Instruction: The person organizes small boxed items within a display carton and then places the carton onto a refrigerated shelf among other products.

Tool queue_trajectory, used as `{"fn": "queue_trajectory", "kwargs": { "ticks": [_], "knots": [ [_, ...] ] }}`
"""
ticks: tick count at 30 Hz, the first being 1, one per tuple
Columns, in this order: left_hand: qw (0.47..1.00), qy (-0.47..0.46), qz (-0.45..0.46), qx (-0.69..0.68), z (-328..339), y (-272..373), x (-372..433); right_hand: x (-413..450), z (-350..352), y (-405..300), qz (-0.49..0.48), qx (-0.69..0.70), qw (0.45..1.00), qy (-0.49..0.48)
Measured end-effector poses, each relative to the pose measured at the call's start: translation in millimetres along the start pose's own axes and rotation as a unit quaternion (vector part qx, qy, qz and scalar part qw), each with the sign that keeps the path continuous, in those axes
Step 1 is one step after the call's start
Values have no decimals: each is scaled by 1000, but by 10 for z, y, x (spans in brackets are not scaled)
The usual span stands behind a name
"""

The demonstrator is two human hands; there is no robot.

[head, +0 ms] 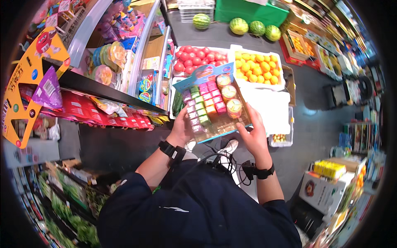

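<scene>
Held out before me is a blue cardboard display box [217,128], tilted, with its printed header standing up at the far side. My left hand [181,128] grips its left edge. At the near right corner my right hand [255,133] holds it, the thumb over the front rim. Inside are rows of small wrapped packets [206,99] in purple, green, pink and yellow. Three round lidded tubs [229,92] line the right side. The front strip of the box shows its bare brown bottom. My fingers under the box are hidden.
Shelves of packaged goods [145,62] stand at my left. Beyond the box are crates of tomatoes [198,57] and orange fruit [259,68], with a white foam lid [266,108] nearer. Watermelons [238,26] lie on the floor ahead. Leafy vegetables [71,198] fill racks behind left; a carton [322,192] stands right.
</scene>
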State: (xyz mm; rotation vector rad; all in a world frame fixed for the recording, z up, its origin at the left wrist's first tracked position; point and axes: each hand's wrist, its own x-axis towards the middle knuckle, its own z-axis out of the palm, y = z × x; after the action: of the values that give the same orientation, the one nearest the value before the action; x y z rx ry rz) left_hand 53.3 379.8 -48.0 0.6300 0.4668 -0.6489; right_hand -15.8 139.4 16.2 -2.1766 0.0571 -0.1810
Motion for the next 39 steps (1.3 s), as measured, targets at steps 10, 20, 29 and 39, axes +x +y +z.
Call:
{"fn": "queue_trajectory", "kwargs": {
  "ticks": [10, 20, 29, 39],
  "knots": [
    [965, 41, 212, -148, -538, 17, 1137, 1452, 928, 861, 123, 300, 944, -57],
    [941, 8, 298, -158, -1217, 856, 2199, 2702, 2375, 1104, 129, 423, 896, -49],
    [944, 34, 300, -133, -1292, 1289, 2559, 3240, 2905, 1357, 117, 508, 850, -74],
    [933, 44, 338, -117, -1222, 1669, 2799, 3818, 2945, 1411, 106, 492, 859, -89]
  ]
}}
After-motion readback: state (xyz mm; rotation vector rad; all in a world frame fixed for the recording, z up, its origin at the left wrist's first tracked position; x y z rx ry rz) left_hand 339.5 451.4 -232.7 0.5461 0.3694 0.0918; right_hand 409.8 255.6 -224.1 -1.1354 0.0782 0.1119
